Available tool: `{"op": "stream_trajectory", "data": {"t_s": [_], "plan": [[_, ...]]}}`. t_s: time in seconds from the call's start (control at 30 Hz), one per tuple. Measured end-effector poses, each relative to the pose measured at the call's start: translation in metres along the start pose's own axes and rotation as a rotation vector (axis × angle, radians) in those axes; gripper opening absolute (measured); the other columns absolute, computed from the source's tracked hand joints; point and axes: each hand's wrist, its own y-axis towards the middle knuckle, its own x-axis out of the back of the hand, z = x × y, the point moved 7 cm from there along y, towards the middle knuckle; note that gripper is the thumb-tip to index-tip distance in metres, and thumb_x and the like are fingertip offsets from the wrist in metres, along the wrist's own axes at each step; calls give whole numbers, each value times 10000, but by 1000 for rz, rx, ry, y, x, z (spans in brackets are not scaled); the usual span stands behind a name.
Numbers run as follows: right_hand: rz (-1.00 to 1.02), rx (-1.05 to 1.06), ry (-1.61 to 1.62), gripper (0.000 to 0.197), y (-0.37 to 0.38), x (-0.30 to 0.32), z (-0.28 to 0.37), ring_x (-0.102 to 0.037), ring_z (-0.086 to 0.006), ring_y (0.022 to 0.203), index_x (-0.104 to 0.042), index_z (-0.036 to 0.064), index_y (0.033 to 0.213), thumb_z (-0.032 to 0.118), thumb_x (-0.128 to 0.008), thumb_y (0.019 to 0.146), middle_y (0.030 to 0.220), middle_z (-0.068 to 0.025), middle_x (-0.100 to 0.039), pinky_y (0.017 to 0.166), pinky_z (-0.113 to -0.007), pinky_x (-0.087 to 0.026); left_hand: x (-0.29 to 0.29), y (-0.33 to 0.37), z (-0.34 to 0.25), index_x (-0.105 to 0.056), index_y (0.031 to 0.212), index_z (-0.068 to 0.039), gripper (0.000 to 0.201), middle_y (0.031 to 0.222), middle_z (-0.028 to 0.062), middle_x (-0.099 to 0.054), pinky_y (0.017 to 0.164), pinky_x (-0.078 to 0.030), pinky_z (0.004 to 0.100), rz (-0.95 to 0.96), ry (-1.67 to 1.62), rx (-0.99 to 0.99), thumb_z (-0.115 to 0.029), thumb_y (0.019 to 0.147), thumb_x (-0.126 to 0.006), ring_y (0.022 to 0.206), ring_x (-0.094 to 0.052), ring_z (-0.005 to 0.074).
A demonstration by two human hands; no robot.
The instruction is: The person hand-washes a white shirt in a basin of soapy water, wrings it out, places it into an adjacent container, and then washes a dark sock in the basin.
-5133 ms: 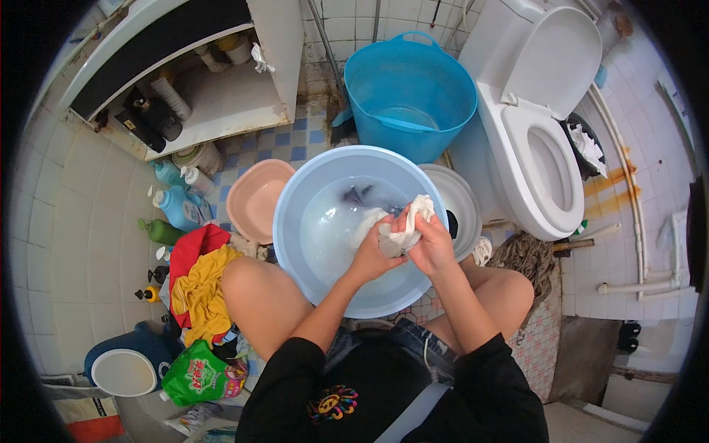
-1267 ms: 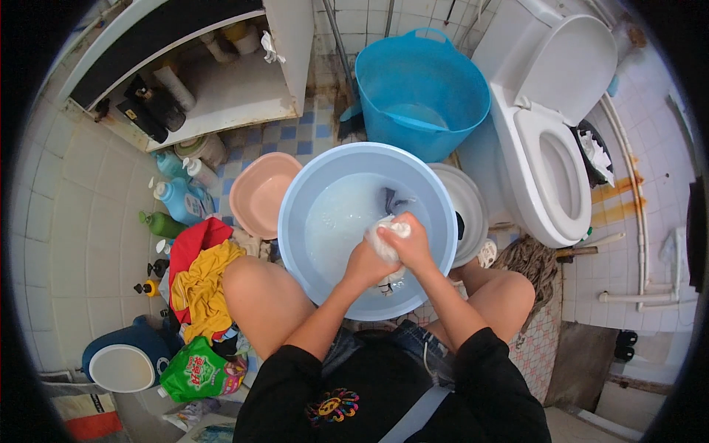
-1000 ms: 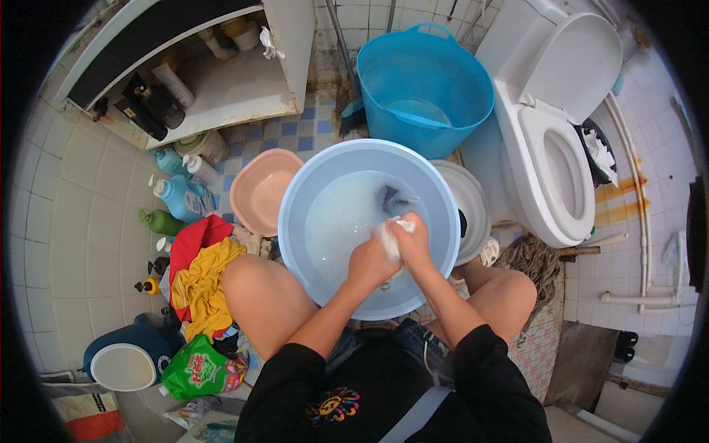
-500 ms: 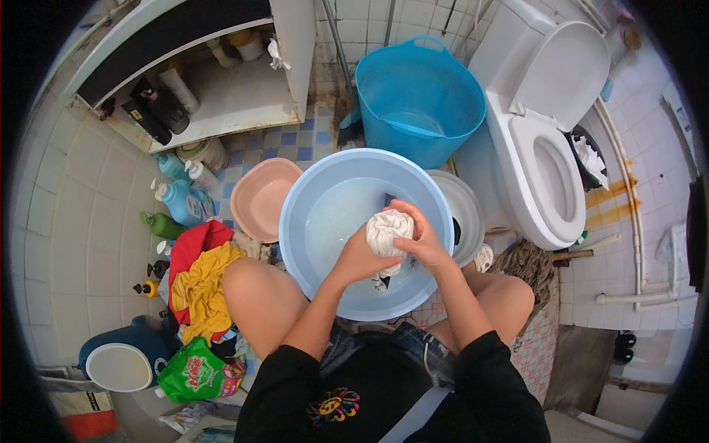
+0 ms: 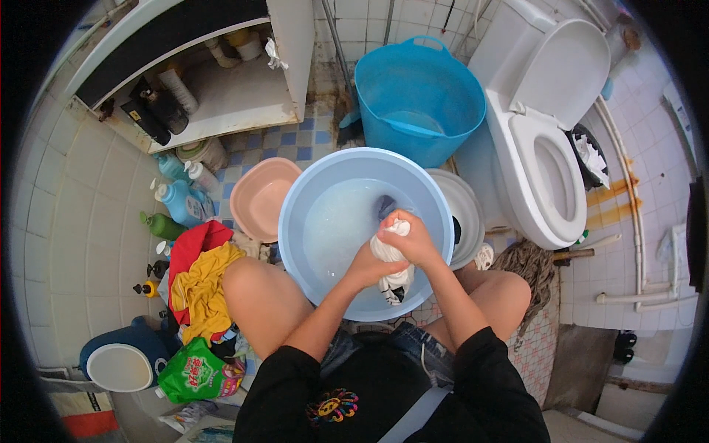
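Observation:
A bunched white cloth (image 5: pixel 391 253) with some black on its lower end is gripped between my two hands, over the light blue basin (image 5: pixel 294 269). My left hand (image 5: pixel 369 266) is wrapped round its lower left side. Higher up, on its upper right, my right hand (image 5: pixel 413 238) closes over the cloth's top. Cloudy water fills the bottom of the basin, and a dark blue piece of cloth (image 5: pixel 384 206) shows in it just beyond my hands. Whether the white cloth is a garment I cannot tell.
A pink basin (image 5: pixel 266 198) stands to the left, near a red and yellow clothes pile (image 5: pixel 209 280) and several bottles (image 5: pixel 181 204). Behind are a blue tub (image 5: pixel 421 96) and a toilet (image 5: pixel 546 177). A grey-white basin (image 5: pixel 467 214) and a mop head (image 5: pixel 528 277) lie right.
My right hand has shifted from the cloth's side to over its top. The cloth went from a round ball to a longer, squeezed bundle. More of the dark blue cloth shows in the water.

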Motion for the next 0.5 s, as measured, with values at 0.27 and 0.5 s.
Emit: {"op": "stream_trajectory", "data": {"t_s": [0.27, 0.5], "plan": [[-340, 181, -267, 154, 5, 13, -16, -519, -124, 617, -504, 30, 685, 99, -641, 697, 644, -39, -547, 588, -271, -425, 15, -3, -4, -479, 1064, -18, 678, 914, 189, -600, 726, -462, 372, -433, 763, -32, -333, 527, -748, 849, -591, 318], [-301, 236, -160, 471, 6, 0, -11, -534, -198, 930, -457, 34, 1086, 183, -685, 702, 1006, -121, -541, 808, -302, -423, 44, -3, -26, -481, 1051, -24, 627, 912, 171, -605, 729, -465, 364, -571, 674, -113, -282, 548, -752, 852, -596, 305]]}}
